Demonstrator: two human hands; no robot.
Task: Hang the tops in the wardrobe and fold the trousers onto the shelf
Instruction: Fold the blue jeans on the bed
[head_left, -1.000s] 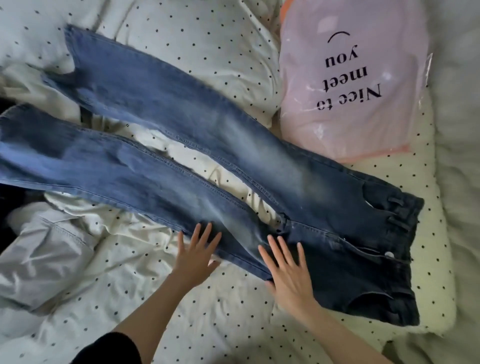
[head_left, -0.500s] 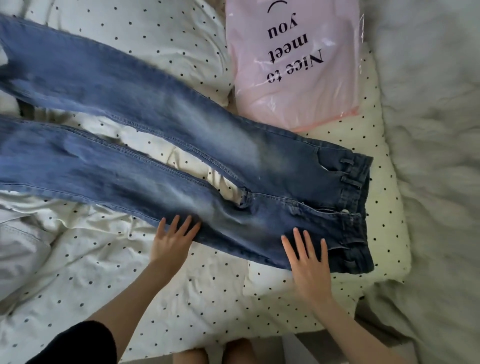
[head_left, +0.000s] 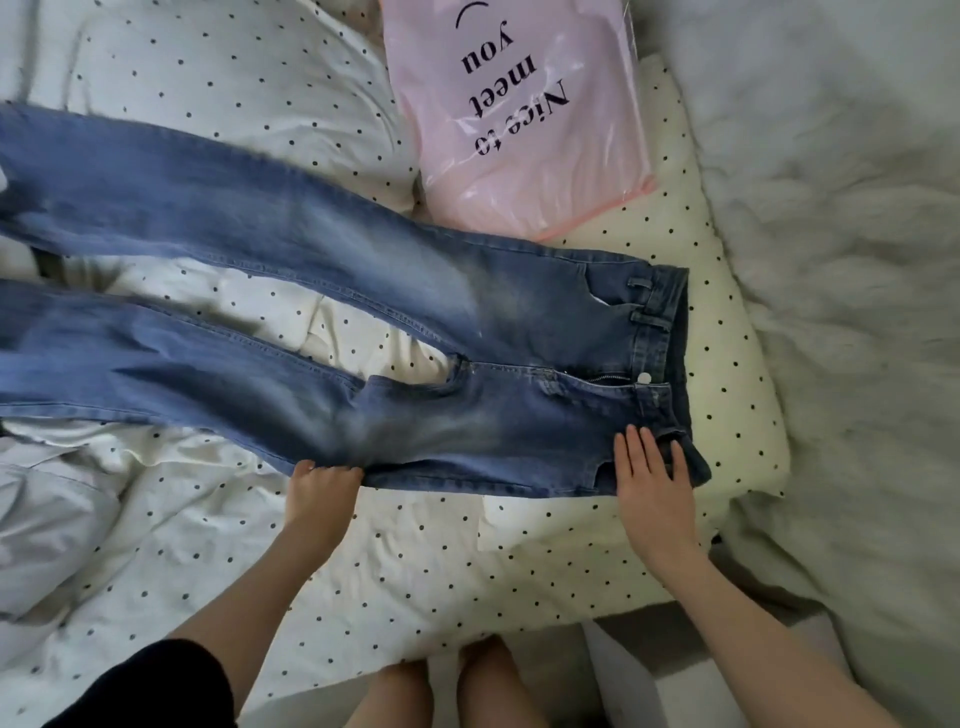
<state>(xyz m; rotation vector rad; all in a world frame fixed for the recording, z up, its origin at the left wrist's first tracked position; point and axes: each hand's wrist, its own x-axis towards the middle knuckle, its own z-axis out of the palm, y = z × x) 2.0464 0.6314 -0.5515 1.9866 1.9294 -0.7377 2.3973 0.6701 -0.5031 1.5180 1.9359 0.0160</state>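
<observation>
Lying flat on dotted bedding (head_left: 467, 561): jeans (head_left: 363, 291); fluffy blanket (head_left: 841, 260) right.

jeans (head_left: 415, 322): blue denim, matt, faded pale at the thighs, small shiny metal button | bedsheet (head_left: 415, 561): soft matt cloth, white with black dots, kinda crumpled | bag (head_left: 524, 114): glossy pink plastic, crinkly | blanket (head_left: 841, 260): fluffy grey-white fur
</observation>
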